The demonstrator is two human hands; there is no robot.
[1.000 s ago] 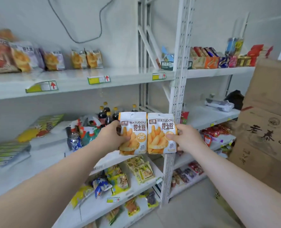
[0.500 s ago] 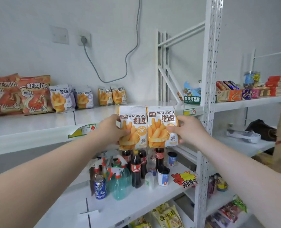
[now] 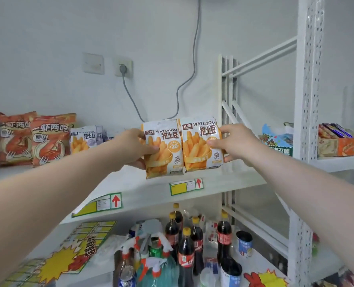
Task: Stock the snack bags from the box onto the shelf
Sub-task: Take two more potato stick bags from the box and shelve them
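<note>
Change: both bags carried up and forward. Earlier in front of shelf (image 3: pixel 230 182) edge, above bottles (image 3: pixel 185 251); now over shelf board, near front edge. Contact with board: cannot tell.
Left grip (image 3: pixel 134 147) pinches left bag (image 3: pixel 165 156) at left edge, thumb on front.
Right grip (image 3: pixel 234 143) pinches right bag (image 3: pixel 199 150) at right edge.
Bags upright, side by side, edges touching. Print: white and orange, fries picture, "WATUDOU".
Matching bag (image 3: pixel 84 138) stands further left on same shelf.
</note>
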